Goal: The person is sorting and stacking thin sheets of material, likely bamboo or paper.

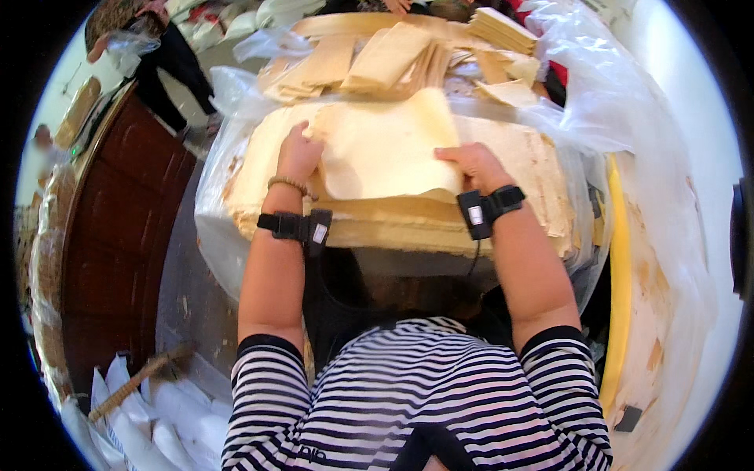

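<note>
Between my hands a thin, pale-yellow flexible sheet [389,149] is spread, its near edge curving and its far right corner lifted. My left hand [298,157] is closed on the sheet's left edge. At the right edge, my right hand [477,166] pinches it between thumb and fingers. Beneath lies a thick stack of similar sheets [518,157] with ragged edges, resting on clear plastic wrapping. What the sheet is made of cannot be told for certain.
Beyond the stack lie folded sheet pieces [389,55] and a bundle of strips [503,30]. Clear plastic film [605,86] drapes on the right, near a yellow edge strip [619,290]. To the left stand a dark wooden cabinet [118,228], white sacks [157,416] and another person [169,63].
</note>
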The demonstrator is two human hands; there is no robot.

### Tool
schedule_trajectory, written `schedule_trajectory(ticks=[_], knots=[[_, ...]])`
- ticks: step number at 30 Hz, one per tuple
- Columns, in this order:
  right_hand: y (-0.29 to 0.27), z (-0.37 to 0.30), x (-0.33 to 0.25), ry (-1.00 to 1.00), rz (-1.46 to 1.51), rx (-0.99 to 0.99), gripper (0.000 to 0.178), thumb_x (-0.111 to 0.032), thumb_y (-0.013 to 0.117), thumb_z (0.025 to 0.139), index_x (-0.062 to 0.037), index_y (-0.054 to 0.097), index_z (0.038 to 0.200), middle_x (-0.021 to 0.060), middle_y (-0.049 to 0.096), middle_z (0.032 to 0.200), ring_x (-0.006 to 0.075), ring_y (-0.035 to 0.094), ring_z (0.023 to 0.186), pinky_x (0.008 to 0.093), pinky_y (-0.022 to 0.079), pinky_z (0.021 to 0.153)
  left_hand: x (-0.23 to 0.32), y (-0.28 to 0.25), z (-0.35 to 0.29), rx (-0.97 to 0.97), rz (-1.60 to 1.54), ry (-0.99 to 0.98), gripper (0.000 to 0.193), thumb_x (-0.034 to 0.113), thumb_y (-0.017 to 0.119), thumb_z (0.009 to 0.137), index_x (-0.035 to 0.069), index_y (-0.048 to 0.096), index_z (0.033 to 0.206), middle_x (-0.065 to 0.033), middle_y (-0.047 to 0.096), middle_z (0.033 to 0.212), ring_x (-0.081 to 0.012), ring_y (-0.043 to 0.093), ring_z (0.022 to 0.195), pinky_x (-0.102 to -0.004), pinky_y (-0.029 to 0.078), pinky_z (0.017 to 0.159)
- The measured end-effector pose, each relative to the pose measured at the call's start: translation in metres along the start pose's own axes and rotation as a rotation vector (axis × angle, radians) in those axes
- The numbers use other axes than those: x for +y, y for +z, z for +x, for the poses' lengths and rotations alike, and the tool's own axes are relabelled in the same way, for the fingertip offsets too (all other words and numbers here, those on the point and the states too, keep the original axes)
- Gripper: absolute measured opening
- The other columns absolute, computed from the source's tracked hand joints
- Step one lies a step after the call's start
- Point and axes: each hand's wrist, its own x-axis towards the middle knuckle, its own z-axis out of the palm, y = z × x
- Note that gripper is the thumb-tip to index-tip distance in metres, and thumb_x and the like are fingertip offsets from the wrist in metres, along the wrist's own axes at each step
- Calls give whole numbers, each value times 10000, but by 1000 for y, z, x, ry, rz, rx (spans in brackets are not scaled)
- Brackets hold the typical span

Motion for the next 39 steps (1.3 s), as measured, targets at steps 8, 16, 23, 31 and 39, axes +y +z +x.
schedule_trajectory(ticks=[8, 16, 23, 31, 39], knots=[[-105, -26, -36, -177, -953, 294, 580, -361, 825, 773, 54, 668, 1148, 157, 724, 1007, 253, 702, 869, 349, 547, 761, -40, -78, -101, 203, 120, 49, 234, 216, 623, 948, 4, 721, 972, -144, 708, 773, -220, 697, 701, -356, 540, 679], [28, -112, 6, -828, -1252, 32, 698, -397, 764, 842, 34, 533, 1340, 246, 597, 1305, 371, 547, 1253, 442, 424, 1084, -33, -39, -160, -197, -332, -303, 386, 365, 607, 997, 17, 728, 883, -59, 704, 712, -142, 655, 588, -243, 498, 541], [61, -133, 44, -808, -1267, 139, 787, -282, 836, 736, 2, 489, 1382, 195, 476, 1464, 340, 447, 1368, 435, 357, 1145, 4, -4, -178, -453, -713, -395, 262, 338, 640, 973, 87, 675, 909, -34, 682, 696, -116, 642, 585, -231, 499, 545], [-4, -157, 46, -933, -1160, 89, 341, -115, 648, 834, -137, 708, 1169, 68, 677, 1243, 302, 572, 1265, 473, 399, 1099, 70, -13, -231, -1189, -533, 55, 211, 158, 630, 991, 32, 734, 1124, -67, 751, 892, -93, 694, 780, -224, 549, 697], [-103, -197, 23, -732, -909, -173, 322, -231, 733, 835, -199, 742, 1155, 68, 673, 1305, 316, 515, 1356, 498, 263, 1181, 79, -25, -146, -535, 426, 951, 706, 0, 727, 729, 120, 548, 1401, -97, 476, 1524, -309, 394, 1443, -443, 311, 1181]])
